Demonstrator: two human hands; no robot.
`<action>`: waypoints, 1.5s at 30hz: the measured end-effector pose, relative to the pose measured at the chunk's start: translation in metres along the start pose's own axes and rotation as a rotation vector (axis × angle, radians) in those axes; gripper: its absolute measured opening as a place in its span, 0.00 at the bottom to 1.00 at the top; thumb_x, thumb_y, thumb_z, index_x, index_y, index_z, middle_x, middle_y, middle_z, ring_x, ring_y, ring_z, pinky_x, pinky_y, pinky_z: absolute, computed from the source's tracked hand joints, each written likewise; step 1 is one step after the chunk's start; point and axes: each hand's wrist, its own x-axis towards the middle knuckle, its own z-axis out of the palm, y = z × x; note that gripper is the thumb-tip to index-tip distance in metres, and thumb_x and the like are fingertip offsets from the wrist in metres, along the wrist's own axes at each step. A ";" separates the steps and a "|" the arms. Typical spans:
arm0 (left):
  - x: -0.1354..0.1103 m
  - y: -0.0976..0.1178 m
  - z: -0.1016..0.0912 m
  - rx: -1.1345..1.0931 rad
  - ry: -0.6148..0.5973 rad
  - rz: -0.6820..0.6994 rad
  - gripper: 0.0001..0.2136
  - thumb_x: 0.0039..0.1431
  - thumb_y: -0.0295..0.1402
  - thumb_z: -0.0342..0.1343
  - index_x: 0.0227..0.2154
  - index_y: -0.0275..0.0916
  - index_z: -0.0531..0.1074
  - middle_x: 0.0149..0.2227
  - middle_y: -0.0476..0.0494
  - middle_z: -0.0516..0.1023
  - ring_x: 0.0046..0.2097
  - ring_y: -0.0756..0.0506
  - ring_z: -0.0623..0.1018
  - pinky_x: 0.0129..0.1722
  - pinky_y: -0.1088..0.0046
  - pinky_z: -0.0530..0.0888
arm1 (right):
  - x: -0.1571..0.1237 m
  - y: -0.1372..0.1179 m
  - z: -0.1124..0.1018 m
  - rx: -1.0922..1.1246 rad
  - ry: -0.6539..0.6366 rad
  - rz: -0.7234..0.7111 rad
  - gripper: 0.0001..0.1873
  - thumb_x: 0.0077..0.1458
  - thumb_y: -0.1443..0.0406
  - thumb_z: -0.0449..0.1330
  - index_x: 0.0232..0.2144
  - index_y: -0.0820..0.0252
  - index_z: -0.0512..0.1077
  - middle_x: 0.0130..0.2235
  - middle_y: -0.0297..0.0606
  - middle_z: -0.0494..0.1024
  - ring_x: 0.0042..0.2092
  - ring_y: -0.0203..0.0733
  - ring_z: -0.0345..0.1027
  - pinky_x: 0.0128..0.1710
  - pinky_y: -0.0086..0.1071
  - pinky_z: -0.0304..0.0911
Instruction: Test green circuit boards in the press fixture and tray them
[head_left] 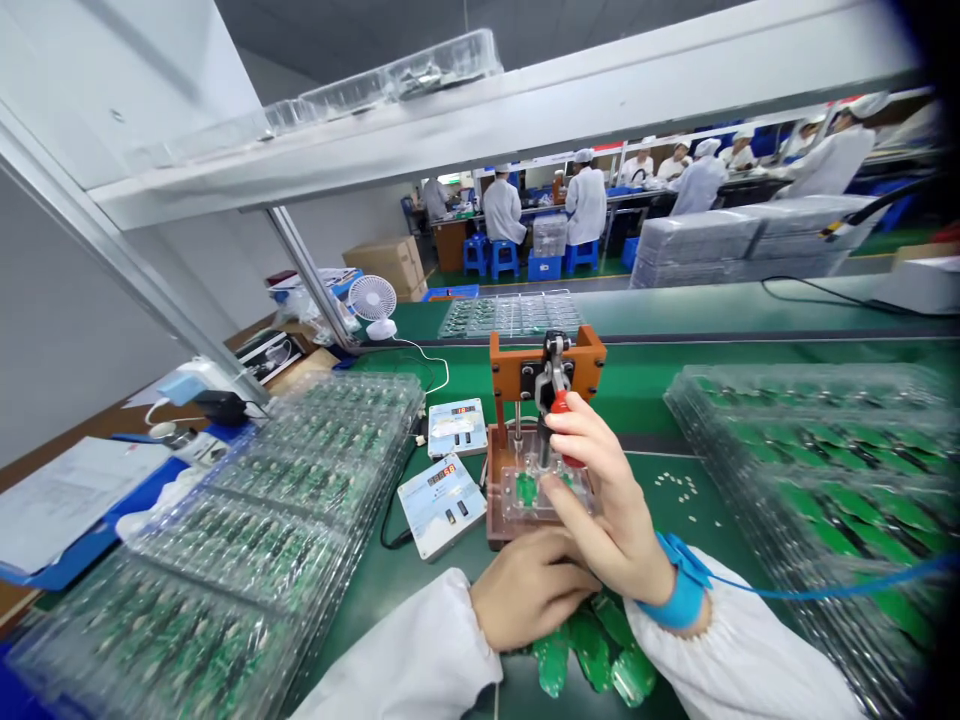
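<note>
My right hand [611, 500], with a blue wrist strap [679, 585], has its fingers closed round the red handle [560, 403] of a toggle-clamp press; the hand hides part of that handle. The press has an orange top frame [510, 365] and a brown base [502, 530]. On its base sits a clear fixture plate [510, 492] with a green circuit board [526, 488] in it. Just below, my left hand [525, 590] has curled fingers, their tips partly behind the right hand. Several green boards [592, 650] lie beneath both hands.
Two counter boxes [442, 500] with red digits stand left of the press. Stacked clear trays of boards rise on the left [300, 500] and right [825, 450]. Small white bits [679, 488] lie scattered at right. A small fan [373, 300] stands behind; a shelf [450, 120] crosses above.
</note>
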 end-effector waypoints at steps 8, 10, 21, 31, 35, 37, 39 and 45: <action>0.013 0.005 -0.114 -0.307 -0.126 -0.393 0.09 0.66 0.39 0.62 0.38 0.40 0.83 0.36 0.44 0.83 0.40 0.46 0.81 0.46 0.69 0.77 | 0.003 0.000 0.001 -0.030 0.019 -0.028 0.33 0.62 0.78 0.57 0.66 0.52 0.61 0.64 0.39 0.68 0.73 0.48 0.49 0.74 0.50 0.52; 0.015 -0.020 -0.138 -0.108 -0.155 -0.538 0.10 0.66 0.39 0.63 0.43 0.40 0.82 0.44 0.42 0.83 0.47 0.42 0.80 0.53 0.64 0.76 | 0.003 0.000 0.001 -0.028 0.015 -0.025 0.33 0.62 0.78 0.58 0.66 0.52 0.60 0.64 0.40 0.68 0.74 0.50 0.48 0.74 0.52 0.51; 0.019 -0.101 -0.149 0.535 -0.739 -0.832 0.59 0.43 0.52 0.74 0.74 0.40 0.49 0.76 0.32 0.32 0.75 0.24 0.35 0.73 0.45 0.46 | 0.005 -0.002 0.000 -0.013 0.017 -0.048 0.32 0.62 0.76 0.59 0.65 0.55 0.61 0.64 0.43 0.68 0.74 0.53 0.48 0.73 0.52 0.53; 0.014 -0.113 -0.151 0.517 -0.778 -0.783 0.62 0.40 0.62 0.70 0.74 0.45 0.46 0.77 0.37 0.34 0.74 0.21 0.35 0.71 0.39 0.46 | 0.006 -0.003 0.001 -0.019 0.020 -0.047 0.30 0.62 0.76 0.59 0.64 0.56 0.61 0.63 0.44 0.69 0.73 0.52 0.49 0.73 0.53 0.53; 0.010 -0.114 -0.158 0.473 -0.714 -0.740 0.61 0.40 0.59 0.71 0.74 0.47 0.46 0.77 0.38 0.33 0.74 0.21 0.37 0.71 0.40 0.47 | 0.006 -0.003 0.001 -0.029 0.018 -0.047 0.30 0.62 0.76 0.59 0.64 0.55 0.61 0.63 0.44 0.69 0.73 0.52 0.49 0.73 0.52 0.54; 0.009 -0.111 -0.162 0.498 -0.719 -0.781 0.61 0.41 0.57 0.72 0.74 0.44 0.47 0.76 0.35 0.31 0.75 0.22 0.37 0.72 0.42 0.47 | 0.005 -0.003 0.001 -0.033 0.017 -0.047 0.30 0.62 0.76 0.59 0.64 0.55 0.62 0.63 0.43 0.69 0.73 0.52 0.50 0.72 0.53 0.55; 0.009 -0.106 -0.165 0.531 -0.753 -0.842 0.61 0.41 0.55 0.72 0.74 0.41 0.48 0.76 0.33 0.32 0.75 0.23 0.36 0.72 0.43 0.47 | 0.005 -0.003 0.001 -0.037 0.021 -0.048 0.30 0.62 0.75 0.59 0.64 0.54 0.62 0.63 0.43 0.69 0.73 0.53 0.50 0.71 0.55 0.56; 0.008 -0.100 -0.164 0.561 -0.784 -0.883 0.63 0.40 0.55 0.73 0.74 0.37 0.45 0.75 0.28 0.34 0.74 0.22 0.37 0.72 0.42 0.48 | 0.004 -0.002 0.001 -0.039 0.023 -0.038 0.31 0.63 0.75 0.58 0.65 0.52 0.61 0.64 0.42 0.69 0.74 0.55 0.49 0.70 0.58 0.57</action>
